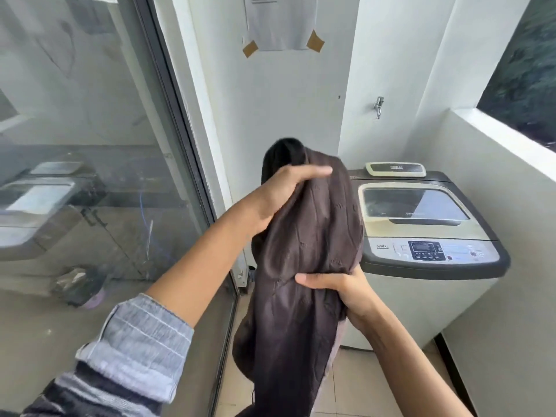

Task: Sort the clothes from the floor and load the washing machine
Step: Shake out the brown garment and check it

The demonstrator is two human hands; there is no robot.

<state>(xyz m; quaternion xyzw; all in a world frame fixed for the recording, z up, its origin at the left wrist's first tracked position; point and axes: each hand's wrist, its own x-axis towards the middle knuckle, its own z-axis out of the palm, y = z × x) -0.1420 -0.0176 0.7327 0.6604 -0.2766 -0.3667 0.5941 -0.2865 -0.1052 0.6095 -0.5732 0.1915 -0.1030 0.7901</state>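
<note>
Nearest to me is my striped grey sleeve [132,350], pushed up my left forearm. My left hand [285,194] reaches high and holds the top of the dark brown garment [304,260]; the thumb side lies along the cloth with the fingers wrapped behind it, so I judge it a grip, though the fingertips are hidden. Lower and to the right, my right hand [340,293] pinches a fold of the same cloth, fingers [310,279] curled over its front. The garment hangs between both hands in the air, its tail dropping below the edge of view, just left of the washing machine [427,254] and not yet in it.

I judge this the carrying step. The machine's lid [412,206] looks shut, so one hand must let go to lift it; I'd gather the trailing cloth into the left first so nothing drags on the floor [361,386] or catches under the lid.

At far left a glass sliding door [90,145] reflects the machine. White walls close the narrow space; a paper notice [279,22] is taped up above. Pale tiles cover the floor. Right of the machine sit a wall tap [378,106] and a low white parapet [496,206] with greenery beyond.
</note>
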